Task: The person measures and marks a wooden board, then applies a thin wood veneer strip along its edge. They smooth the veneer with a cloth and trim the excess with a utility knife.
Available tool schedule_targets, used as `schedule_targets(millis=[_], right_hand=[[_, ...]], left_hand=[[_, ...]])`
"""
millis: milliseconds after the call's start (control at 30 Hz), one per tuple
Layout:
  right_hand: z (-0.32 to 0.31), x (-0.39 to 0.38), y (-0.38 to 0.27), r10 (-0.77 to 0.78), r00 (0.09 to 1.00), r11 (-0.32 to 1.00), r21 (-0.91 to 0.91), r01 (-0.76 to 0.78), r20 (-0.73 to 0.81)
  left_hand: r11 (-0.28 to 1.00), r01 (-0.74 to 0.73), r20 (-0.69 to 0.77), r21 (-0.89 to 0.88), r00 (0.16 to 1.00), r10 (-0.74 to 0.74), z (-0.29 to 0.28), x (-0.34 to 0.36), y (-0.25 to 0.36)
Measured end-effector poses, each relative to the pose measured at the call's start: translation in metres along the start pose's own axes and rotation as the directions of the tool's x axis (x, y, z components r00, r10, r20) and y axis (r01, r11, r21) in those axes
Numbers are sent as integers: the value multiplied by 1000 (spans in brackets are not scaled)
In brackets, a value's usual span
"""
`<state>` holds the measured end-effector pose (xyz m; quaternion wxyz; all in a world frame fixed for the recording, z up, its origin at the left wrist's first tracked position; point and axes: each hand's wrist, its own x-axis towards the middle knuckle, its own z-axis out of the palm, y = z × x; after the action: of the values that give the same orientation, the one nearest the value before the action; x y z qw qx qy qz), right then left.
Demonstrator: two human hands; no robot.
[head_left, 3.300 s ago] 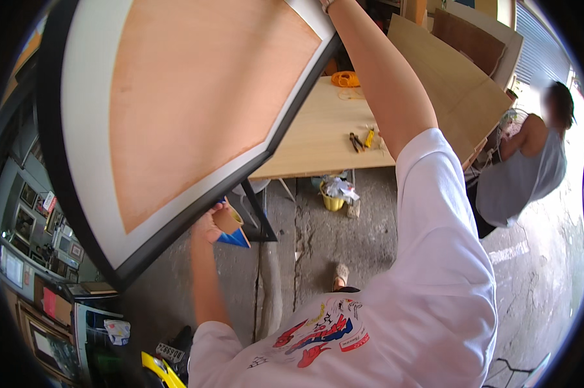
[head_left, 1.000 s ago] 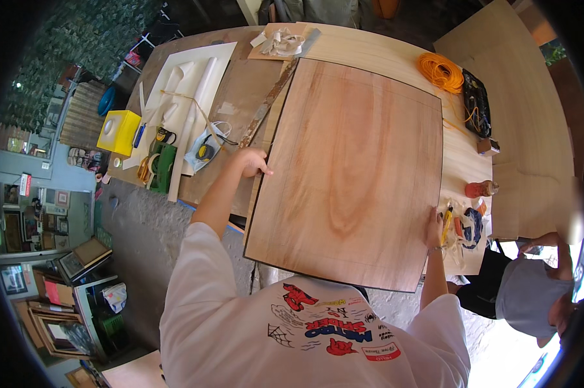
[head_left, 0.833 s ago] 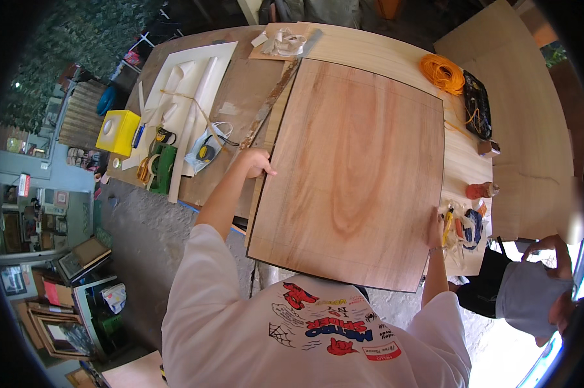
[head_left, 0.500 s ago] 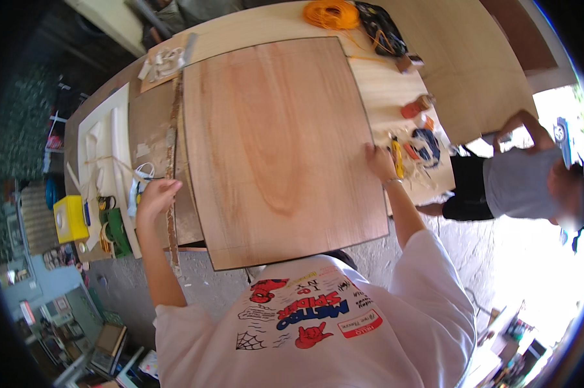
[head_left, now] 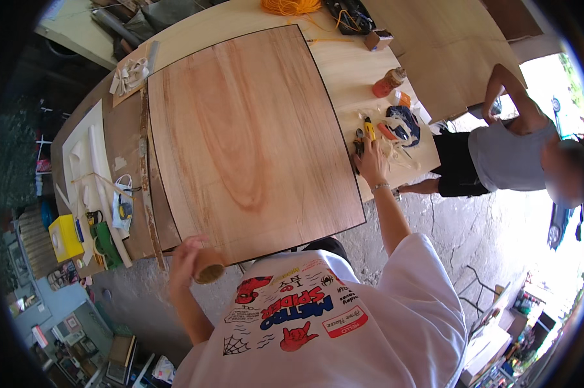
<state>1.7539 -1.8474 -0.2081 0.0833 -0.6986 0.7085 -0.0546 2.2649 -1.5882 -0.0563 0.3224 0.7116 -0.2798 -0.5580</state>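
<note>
Your left hand [head_left: 187, 255] is closed around a roll of brown tape [head_left: 208, 266], held just off the near left corner of the big plywood board [head_left: 250, 139], which lies flat on the workbench [head_left: 344, 71]. Your right hand [head_left: 371, 161] rests with loosely spread fingers at the board's right edge, touching the yellow-handled pliers [head_left: 364, 136] lying there; whether it grips them you cannot tell. Just right of it sits a blue and white bundle [head_left: 402, 124], and farther off an orange bottle [head_left: 389, 82]. Another person [head_left: 505, 155] bends over at the far right
</note>
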Motion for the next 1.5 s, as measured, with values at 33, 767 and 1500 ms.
schedule_targets(millis=[33,767,1500], right_hand=[[0,1,1,51,997,998,44,-54,54],[46,408,-98,-665,743,746,-39,665,-76],[-145,573,-82,-492,681,859,-428,280,-542]], left_hand=[[999,42,55,-2,998,-42,10,-3,-11],[468,342,70,-815,859,-506,289,-14,-170],[498,69,-134,-864,923,-360,297,-45,-103]])
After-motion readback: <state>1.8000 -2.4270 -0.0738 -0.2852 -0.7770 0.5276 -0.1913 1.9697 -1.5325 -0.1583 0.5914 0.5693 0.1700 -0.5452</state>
